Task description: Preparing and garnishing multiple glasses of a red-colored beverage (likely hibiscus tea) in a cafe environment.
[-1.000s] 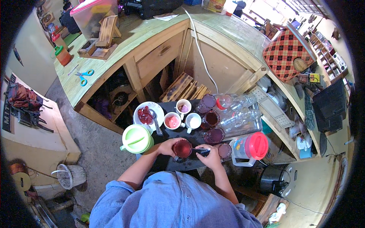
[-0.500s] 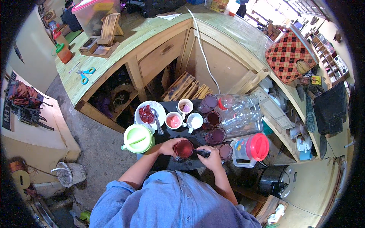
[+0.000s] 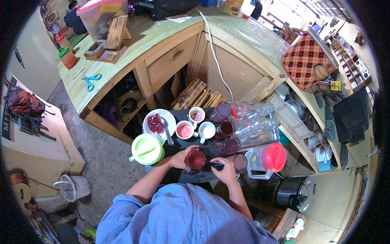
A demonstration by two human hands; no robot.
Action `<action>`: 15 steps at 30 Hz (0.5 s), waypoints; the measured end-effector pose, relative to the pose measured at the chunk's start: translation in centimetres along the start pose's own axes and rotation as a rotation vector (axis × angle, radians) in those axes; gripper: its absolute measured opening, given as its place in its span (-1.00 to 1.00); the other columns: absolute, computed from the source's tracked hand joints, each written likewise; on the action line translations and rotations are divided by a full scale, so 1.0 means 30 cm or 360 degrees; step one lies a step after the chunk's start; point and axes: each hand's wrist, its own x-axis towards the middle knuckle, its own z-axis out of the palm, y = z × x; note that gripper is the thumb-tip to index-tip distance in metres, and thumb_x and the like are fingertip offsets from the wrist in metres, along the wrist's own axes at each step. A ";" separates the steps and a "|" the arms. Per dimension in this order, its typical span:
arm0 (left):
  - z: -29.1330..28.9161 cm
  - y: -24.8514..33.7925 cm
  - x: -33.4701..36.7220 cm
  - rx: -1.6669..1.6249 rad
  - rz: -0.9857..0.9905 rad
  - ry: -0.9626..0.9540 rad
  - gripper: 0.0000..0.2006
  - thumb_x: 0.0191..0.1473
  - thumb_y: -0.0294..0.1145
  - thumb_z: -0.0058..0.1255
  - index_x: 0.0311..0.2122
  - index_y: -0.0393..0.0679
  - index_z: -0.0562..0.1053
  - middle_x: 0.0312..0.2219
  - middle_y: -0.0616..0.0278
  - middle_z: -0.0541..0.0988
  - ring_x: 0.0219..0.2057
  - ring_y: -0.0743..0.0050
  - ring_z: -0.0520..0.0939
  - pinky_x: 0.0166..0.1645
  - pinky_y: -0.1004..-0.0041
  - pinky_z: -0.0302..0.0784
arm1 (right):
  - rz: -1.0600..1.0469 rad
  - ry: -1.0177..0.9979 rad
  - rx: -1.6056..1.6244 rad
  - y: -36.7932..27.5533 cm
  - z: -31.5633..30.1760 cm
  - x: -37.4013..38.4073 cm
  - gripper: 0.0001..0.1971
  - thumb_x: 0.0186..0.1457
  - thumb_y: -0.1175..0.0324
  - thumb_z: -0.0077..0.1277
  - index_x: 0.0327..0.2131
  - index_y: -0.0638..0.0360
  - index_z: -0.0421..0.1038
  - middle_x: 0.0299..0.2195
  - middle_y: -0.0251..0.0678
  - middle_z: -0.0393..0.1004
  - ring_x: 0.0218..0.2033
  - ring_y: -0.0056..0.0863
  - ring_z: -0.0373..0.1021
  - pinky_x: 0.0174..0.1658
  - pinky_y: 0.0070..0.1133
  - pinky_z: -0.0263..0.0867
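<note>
My left hand (image 3: 181, 158) is wrapped around a glass mug (image 3: 196, 160) of dark red liquid. My right hand (image 3: 226, 171) grips a black-handled utensil (image 3: 217, 165) that points toward the mug's rim; its far end cannot be made out. Beyond my hands are three white cups: one with pink contents (image 3: 184, 130), one with white contents (image 3: 207, 130) and one with a pinkish lump (image 3: 196, 115). A white plate (image 3: 172, 116) holds dark red pieces (image 3: 155, 123) and a metal spoon (image 3: 168, 132). Right of the cups stand several glasses of purple and red drink (image 3: 228, 145).
A green-lidded jug (image 3: 147, 149) is at the left of the dark table. On the right are a red-lidded pitcher (image 3: 273, 157) and clear glass bottles (image 3: 256, 128) lying on a tray (image 3: 268, 142). Behind runs a wooden counter (image 3: 162, 36) with blue scissors (image 3: 91, 81).
Both hands keep their hold on the mug and the black-handled utensil, with scarcely any movement. The whole view has shifted very slightly.
</note>
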 end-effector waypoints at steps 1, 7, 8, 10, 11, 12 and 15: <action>-0.002 -0.003 -0.015 0.0261 0.0047 0.0124 -0.03 -0.47 -0.51 0.40 0.21 -0.17 0.23 0.10 0.18 0.43 0.16 0.35 0.42 0.27 0.30 0.29 | -0.0011 0.0015 0.0013 0.002 -0.001 -0.003 -0.70 -0.15 0.43 0.25 -0.23 0.09 0.56 -0.28 -0.15 0.60 -0.23 -0.18 0.55 -0.10 -0.43 0.43; -0.021 -0.009 -0.035 0.0546 0.0008 0.0105 -0.09 -0.44 -0.46 0.39 0.17 -0.17 0.27 0.05 0.15 0.46 0.10 0.28 0.47 0.25 0.30 0.31 | -0.0008 0.0073 0.0107 0.016 -0.017 -0.012 -0.71 -0.14 0.45 0.24 -0.23 0.11 0.57 -0.25 -0.17 0.61 -0.19 -0.27 0.56 -0.06 -0.46 0.42; -0.026 -0.003 -0.027 0.0491 -0.0003 0.0035 -0.11 -0.42 -0.48 0.37 0.17 -0.17 0.28 0.04 0.15 0.47 0.10 0.29 0.48 0.25 0.30 0.31 | -0.0006 0.0074 0.0108 0.017 -0.017 -0.010 -0.71 -0.14 0.45 0.24 -0.23 0.11 0.57 -0.25 -0.17 0.61 -0.19 -0.27 0.56 -0.06 -0.46 0.42; -0.038 -0.001 -0.014 0.0470 0.0013 -0.0052 -0.12 -0.41 -0.51 0.36 0.18 -0.16 0.28 0.05 0.16 0.48 0.10 0.32 0.48 0.24 0.32 0.34 | -0.0046 0.0053 0.0128 0.017 -0.018 -0.005 -0.72 -0.14 0.46 0.24 -0.24 0.15 0.57 -0.26 -0.18 0.61 -0.20 -0.28 0.56 -0.06 -0.46 0.42; -0.042 -0.004 -0.012 0.0450 0.0030 -0.0137 -0.12 -0.39 -0.54 0.34 0.19 -0.16 0.28 0.06 0.17 0.48 0.11 0.35 0.47 0.23 0.34 0.36 | -0.0048 0.0051 0.0129 0.015 -0.018 -0.004 -0.72 -0.14 0.46 0.24 -0.24 0.15 0.57 -0.26 -0.18 0.61 -0.20 -0.28 0.56 -0.06 -0.46 0.42; -0.043 -0.010 -0.013 0.0451 0.0029 -0.0135 -0.12 -0.39 -0.54 0.34 0.19 -0.16 0.28 0.06 0.17 0.48 0.11 0.35 0.47 0.23 0.34 0.36 | -0.0046 0.0020 0.0129 0.013 -0.019 -0.004 -0.72 -0.15 0.46 0.24 -0.25 0.16 0.57 -0.26 -0.19 0.62 -0.20 -0.28 0.56 -0.05 -0.45 0.42; -0.046 -0.035 -0.016 0.0371 -0.0092 -0.0205 -0.10 -0.38 -0.57 0.31 0.22 -0.14 0.25 0.09 0.17 0.47 0.12 0.36 0.46 0.24 0.34 0.34 | -0.0064 -0.0044 0.0129 0.003 -0.019 -0.007 -0.73 -0.15 0.47 0.24 -0.26 0.17 0.57 -0.27 -0.20 0.62 -0.20 -0.27 0.55 -0.05 -0.45 0.41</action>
